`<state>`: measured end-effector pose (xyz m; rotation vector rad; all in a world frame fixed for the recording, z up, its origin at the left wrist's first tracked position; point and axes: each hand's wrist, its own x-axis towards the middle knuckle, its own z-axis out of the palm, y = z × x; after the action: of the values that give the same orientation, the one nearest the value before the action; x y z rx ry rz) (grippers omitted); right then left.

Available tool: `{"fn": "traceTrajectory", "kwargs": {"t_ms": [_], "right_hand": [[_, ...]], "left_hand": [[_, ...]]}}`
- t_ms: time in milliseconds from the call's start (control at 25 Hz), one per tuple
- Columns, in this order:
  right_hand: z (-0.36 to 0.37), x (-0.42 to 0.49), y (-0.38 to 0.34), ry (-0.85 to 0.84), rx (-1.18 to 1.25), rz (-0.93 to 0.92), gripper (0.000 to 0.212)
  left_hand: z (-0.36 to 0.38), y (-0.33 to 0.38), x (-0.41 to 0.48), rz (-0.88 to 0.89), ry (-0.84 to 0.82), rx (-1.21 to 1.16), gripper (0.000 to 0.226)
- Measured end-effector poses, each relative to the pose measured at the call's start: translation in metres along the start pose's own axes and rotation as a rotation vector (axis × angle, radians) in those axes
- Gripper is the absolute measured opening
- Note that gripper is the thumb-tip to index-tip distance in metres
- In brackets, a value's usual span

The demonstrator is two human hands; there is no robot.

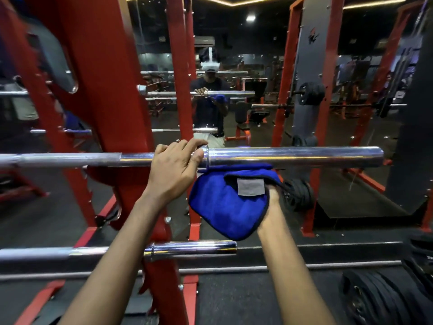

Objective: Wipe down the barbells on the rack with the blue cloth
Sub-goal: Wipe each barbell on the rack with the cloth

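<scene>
Left hand (174,168) grips long chrome steel barbell (70,159) at collar (205,158); right hand (273,195) clutches folded blue cloth (222,202), 6 o'clock under sleeve (293,156). Wrap round, slide toward 3 o'clock.

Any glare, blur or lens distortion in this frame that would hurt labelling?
Head view: ceiling-light glare streaks the long chrome barbell sleeve; the red steel rack upright at left is blurred and slanted by the wide lens; the blue microfibre cloth is sharp; overall lighting is dim.
</scene>
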<state>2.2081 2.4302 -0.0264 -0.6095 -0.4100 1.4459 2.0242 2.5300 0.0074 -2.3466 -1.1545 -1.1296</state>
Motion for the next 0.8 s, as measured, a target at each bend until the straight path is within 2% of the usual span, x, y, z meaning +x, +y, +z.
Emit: {"fn": "traceTrajectory", "kwargs": {"t_ms": [40, 80, 160, 240, 320, 360, 440, 520, 600, 640, 680, 800], "right_hand": [[0.004, -0.005, -0.004, -0.081, 0.035, 0.001, 0.037], [0.004, -0.004, -0.003, -0.007, 0.017, -0.058, 0.046], [0.012, -0.003, -0.006, 0.054, 0.171, -0.037, 0.035], [0.019, -0.005, -0.007, 0.181, 0.043, -0.074, 0.040], [0.024, -0.010, -0.008, 0.225, 0.091, -0.111, 0.042], [0.028, -0.013, -0.003, 0.260, 0.031, -0.167, 0.039], [0.032, -0.022, 0.011, 0.405, -0.223, -0.395, 0.038], [0.025, -0.027, 0.026, 0.480, -0.533, -0.846, 0.045], [0.016, -0.022, 0.033, 0.483, -1.012, -1.245, 0.049], [0.016, -0.013, 0.031, 0.482, -1.185, -1.346, 0.051], [0.020, -0.003, 0.029, 0.486, -1.294, -1.366, 0.053], [0.047, 0.024, 0.039, 0.496, -1.479, -1.295, 0.052]], "left_hand": [[-0.001, 0.001, 0.000, -0.014, -0.006, -0.011, 0.038], [-0.001, 0.003, 0.000, -0.024, -0.007, -0.016, 0.038], [-0.001, 0.005, 0.000, -0.035, -0.004, -0.014, 0.037], [-0.001, 0.004, 0.000, -0.041, -0.006, -0.023, 0.037], [0.000, 0.003, -0.002, -0.030, -0.005, -0.035, 0.038], [0.000, 0.002, -0.001, -0.023, -0.015, -0.057, 0.038], [-0.001, -0.003, -0.001, -0.030, -0.047, -0.152, 0.038], [-0.005, -0.014, -0.008, -0.051, -0.052, -0.264, 0.040], [-0.008, -0.030, -0.027, -0.062, -0.003, -0.227, 0.042], [-0.011, -0.038, -0.041, -0.075, 0.015, -0.137, 0.045], [-0.015, -0.045, -0.055, -0.088, 0.013, -0.031, 0.050], [-0.030, -0.065, -0.078, -0.090, -0.042, 0.126, 0.064]]}}
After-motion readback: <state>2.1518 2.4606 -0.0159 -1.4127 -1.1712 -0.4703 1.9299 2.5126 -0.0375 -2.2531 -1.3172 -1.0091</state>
